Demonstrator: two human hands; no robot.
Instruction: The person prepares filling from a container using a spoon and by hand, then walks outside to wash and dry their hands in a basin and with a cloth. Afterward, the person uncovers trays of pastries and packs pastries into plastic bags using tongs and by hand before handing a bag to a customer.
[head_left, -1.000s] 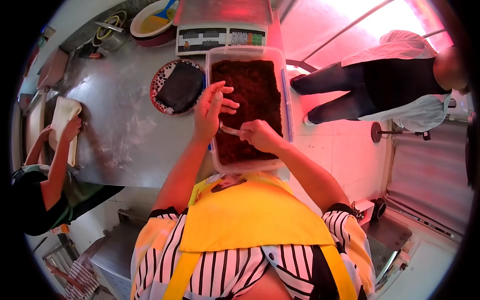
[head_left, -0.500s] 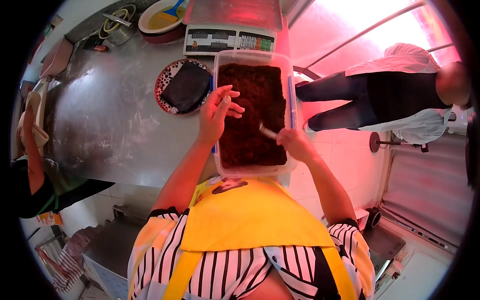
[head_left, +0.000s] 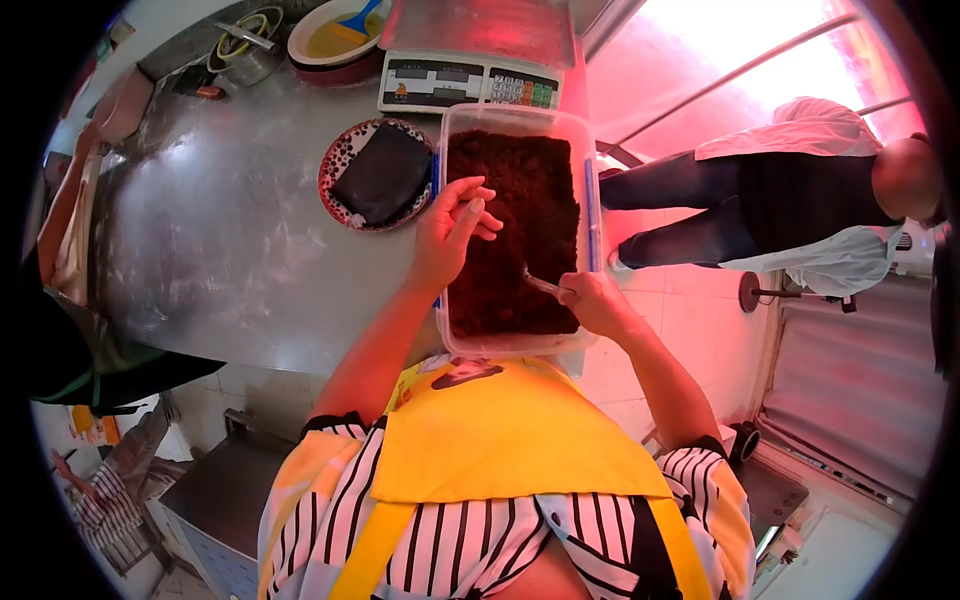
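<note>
A clear plastic container (head_left: 517, 345) stands in front of me, filled with a dark brown, crumbly mass (head_left: 530, 210). My right hand (head_left: 600, 303) is closed around a slim pale utensil (head_left: 543, 284), and the far end of it reaches the brown mass. Whether that end is a spoon or a fork is hard to make out. Over the container's left rim hovers my left hand (head_left: 455, 232), fingers loosely bent and apart, holding nothing. Just left of it sits a red patterned plate (head_left: 333, 205) with a flat black packet (head_left: 382, 174) on it.
Behind the container is a scale (head_left: 432, 84), with a bowl (head_left: 300, 38) and pots to its left. A metal table (head_left: 220, 220) extends left, where a person's arm (head_left: 62, 215) shows. At right stands another person (head_left: 800, 185) in dark clothes and a pale overshirt.
The utensil in my right hand has shifted slightly downward and changed angle over the brown mass. My left hand stays over the left rim. The person at left has moved their arm.
</note>
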